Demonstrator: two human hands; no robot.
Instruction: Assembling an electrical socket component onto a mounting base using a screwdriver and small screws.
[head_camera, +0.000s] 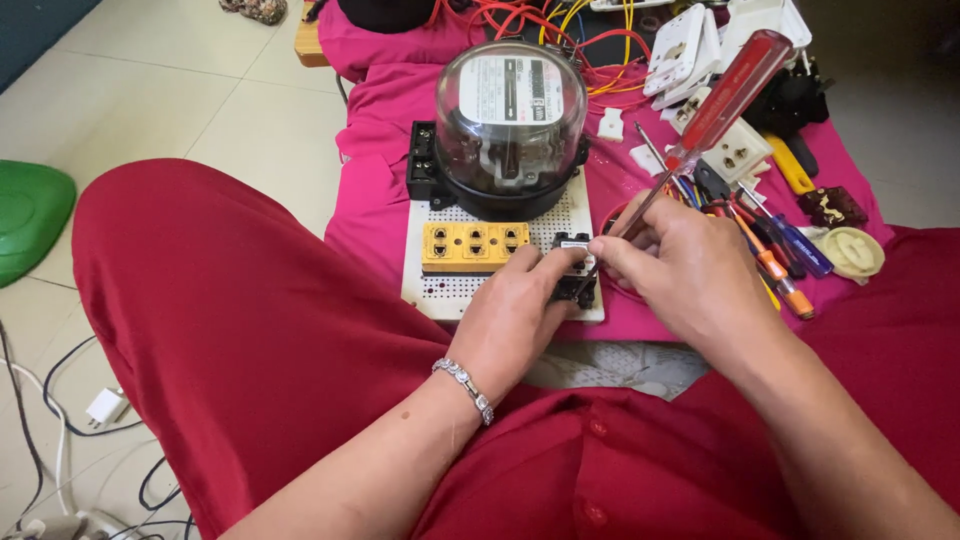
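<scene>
The left hand pinched the small black breaker block; the right hand gripped a red-handled screwdriver, whose tip might have slipped onto those steadying fingers.

One label shows: a white rectangular faceplate inside the clear glass dome of the electricity meter, which stands at twelve o'clock on the white perforated board. It carries dark print, a black bar across the middle and a small dark square at its three o'clock end. No packages, signs or screens appear.
</scene>
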